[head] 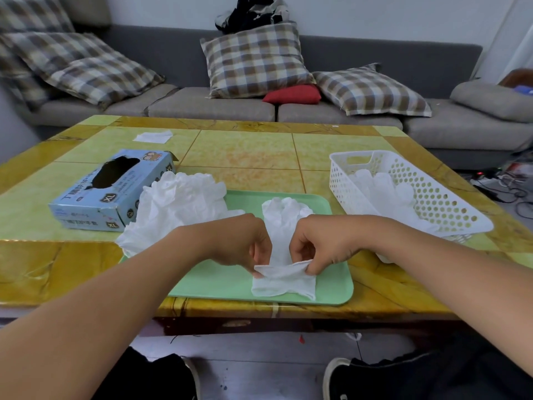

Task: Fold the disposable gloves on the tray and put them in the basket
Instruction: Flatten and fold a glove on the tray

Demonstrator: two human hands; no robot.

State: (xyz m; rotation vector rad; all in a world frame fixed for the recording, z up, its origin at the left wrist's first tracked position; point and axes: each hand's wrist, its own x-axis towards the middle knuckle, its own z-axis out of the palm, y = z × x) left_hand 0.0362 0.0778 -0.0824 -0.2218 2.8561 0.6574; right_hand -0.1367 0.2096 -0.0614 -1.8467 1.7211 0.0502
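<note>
A person seated at a tiled yellow-green counter (pixel 245 151) works on a single white disposable glove (pixel 281 243) laid lengthwise on a mint-green tray (pixel 331 287), its finger end pointing away and its cuff nearest the body. The left hand (pixel 245 243) and right hand (pixel 317 243) each have fingers curled, pinching a corner of the cuff and lifting that edge clear of the tray, apparently so it can be turned over toward the finger end as a first fold; pinching both corners keeps the thin film level and stops it bunching. A loose heap of unfolded gloves (pixel 178 206) sits on the tray's left end, spilling over its edge beside the open blue glove box (pixel 115 189), close enough that the next one is within easy reach. On the right, just off the tray, a white perforated basket (pixel 418 192) already holds several gloves, suggesting the job is partly done. A lone white sheet (pixel 153 136) lies at the far side of the counter; a grey sofa (pixel 346 111) with checked cushions (pixel 256 62) stands behind.
</note>
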